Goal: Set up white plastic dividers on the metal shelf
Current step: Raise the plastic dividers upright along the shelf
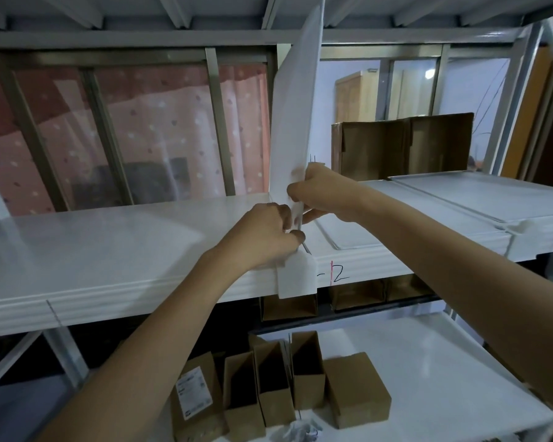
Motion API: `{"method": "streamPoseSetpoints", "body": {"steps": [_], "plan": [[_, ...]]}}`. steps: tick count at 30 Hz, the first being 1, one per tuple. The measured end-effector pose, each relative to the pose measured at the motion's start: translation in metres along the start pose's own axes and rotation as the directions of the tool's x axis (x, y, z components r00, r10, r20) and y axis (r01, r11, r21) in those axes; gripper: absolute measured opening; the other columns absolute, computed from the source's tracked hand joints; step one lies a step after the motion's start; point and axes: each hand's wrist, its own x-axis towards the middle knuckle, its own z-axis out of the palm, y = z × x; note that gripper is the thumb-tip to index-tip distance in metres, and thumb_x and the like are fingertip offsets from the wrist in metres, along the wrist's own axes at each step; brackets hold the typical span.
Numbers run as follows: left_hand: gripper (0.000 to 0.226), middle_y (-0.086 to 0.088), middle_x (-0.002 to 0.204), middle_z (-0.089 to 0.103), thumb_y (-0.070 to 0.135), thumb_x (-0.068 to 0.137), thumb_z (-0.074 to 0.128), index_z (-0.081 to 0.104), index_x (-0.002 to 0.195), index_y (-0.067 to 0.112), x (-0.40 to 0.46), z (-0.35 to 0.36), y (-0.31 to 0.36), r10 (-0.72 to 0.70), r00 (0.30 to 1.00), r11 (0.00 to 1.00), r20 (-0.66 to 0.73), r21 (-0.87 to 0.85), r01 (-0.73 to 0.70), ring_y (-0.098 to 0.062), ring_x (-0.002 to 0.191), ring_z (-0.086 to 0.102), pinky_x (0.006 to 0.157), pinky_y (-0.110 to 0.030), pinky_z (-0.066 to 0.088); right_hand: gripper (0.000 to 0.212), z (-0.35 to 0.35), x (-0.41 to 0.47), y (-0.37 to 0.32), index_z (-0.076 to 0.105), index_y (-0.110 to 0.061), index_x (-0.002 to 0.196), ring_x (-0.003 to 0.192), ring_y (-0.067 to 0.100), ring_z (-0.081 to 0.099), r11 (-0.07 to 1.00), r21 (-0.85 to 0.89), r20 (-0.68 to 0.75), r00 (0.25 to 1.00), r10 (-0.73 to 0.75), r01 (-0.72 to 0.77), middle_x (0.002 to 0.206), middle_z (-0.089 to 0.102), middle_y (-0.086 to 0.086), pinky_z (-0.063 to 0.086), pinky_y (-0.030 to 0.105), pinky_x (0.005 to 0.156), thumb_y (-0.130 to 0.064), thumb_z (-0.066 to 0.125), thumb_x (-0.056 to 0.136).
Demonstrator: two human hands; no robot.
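Both forearms reach up from the bottom of my view toward the front edge of the shelf [115, 266]. My left hand [262, 237] has its fingers curled, thumb and fingertips pinching the lower front edge of the white divider [296, 122] just above the shelf lip. My right hand [320, 196] comes in from the other side, slightly higher, its fingers wrapped round the same front edge, so the two hands sit close together with the thin sheet between them.

That divider stands upright on edge on the shelf, running from the front lip toward the back and rising nearly to the beams of the level above. A white tab [297, 279] at its foot hangs down over the front lip, just below my left hand. Right of the tab, a pink line and a handwritten mark [336, 274] show on the lip.

Further right, flat white sheets [479, 196] lie on the shelf top, and behind them an open cardboard box [403, 145] stands near the back. On the lower shelf [444, 362], below my arms, a row of small open cardboard boxes [278, 381] stands side by side, one with a white label [193, 393]. Behind the rack, a window frame with a dotted pink curtain [147, 129] fills the left.
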Motion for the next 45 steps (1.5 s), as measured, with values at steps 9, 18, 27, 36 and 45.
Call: {"method": "streamPoseSetpoints", "body": {"steps": [9,18,27,36,45], "plan": [[0.036,0.0,0.067,0.061,0.038,0.09,0.049,0.054,0.059,0.02,0.017,-0.005,0.006,-0.023,0.992,0.992,0.124,0.129,0.007,-0.017,0.066,0.059,0.073,-0.032,0.05,0.012,0.002,0.0,-0.011,0.056,0.0,0.095,0.082,0.028,0.07,0.98,-0.186,0.012,0.998,0.07,-0.066,0.093,0.066,0.018,0.059,0.034,0.081,-0.007,0.047,0.093],[0.036,-0.002,0.068,0.047,0.031,0.095,0.037,0.042,0.063,0.016,0.016,0.01,0.001,-0.063,0.992,0.982,0.11,0.187,0.042,-0.017,0.065,0.043,0.055,-0.028,0.031,0.035,0.006,-0.004,-0.011,0.04,-0.006,0.056,0.036,0.012,0.026,0.936,-0.343,0.116,0.985,0.125,-0.078,0.045,0.042,0.003,0.021,0.02,0.045,-0.006,0.039,0.091],[0.044,-0.005,0.059,0.04,0.03,0.099,0.031,0.034,0.059,0.013,0.016,0.02,0.004,-0.043,0.998,0.979,0.055,0.204,0.031,-0.016,0.054,0.036,0.051,-0.027,0.026,0.03,0.003,-0.004,0.002,0.041,-0.005,0.061,0.037,0.013,0.023,0.97,-0.228,0.11,0.988,0.111,-0.083,0.049,0.041,0.008,0.02,0.015,0.034,-0.006,0.035,0.091],[0.041,-0.003,0.062,0.04,0.027,0.1,0.03,0.034,0.062,0.013,0.015,0.027,0.003,-0.092,0.995,0.995,0.036,0.053,0.09,-0.022,0.062,0.045,0.062,-0.029,0.039,0.036,0.002,-0.006,0.0,0.041,-0.005,0.058,0.034,0.01,0.022,0.975,-0.186,0.143,0.978,0.153,-0.125,0.032,0.042,0.001,0.018,0.015,0.036,-0.005,0.034,0.093],[0.042,-0.005,0.063,0.038,0.028,0.101,0.029,0.033,0.063,0.011,0.016,0.026,0.005,-0.131,0.99,0.99,0.05,-0.044,0.133,-0.017,0.058,0.039,0.054,-0.028,0.03,0.036,-0.001,-0.008,-0.002,0.041,-0.005,0.058,0.037,0.011,0.021,0.975,-0.166,0.151,0.974,0.171,-0.145,0.031,0.041,0.0,0.016,0.018,0.041,-0.004,0.034,0.094]]}}
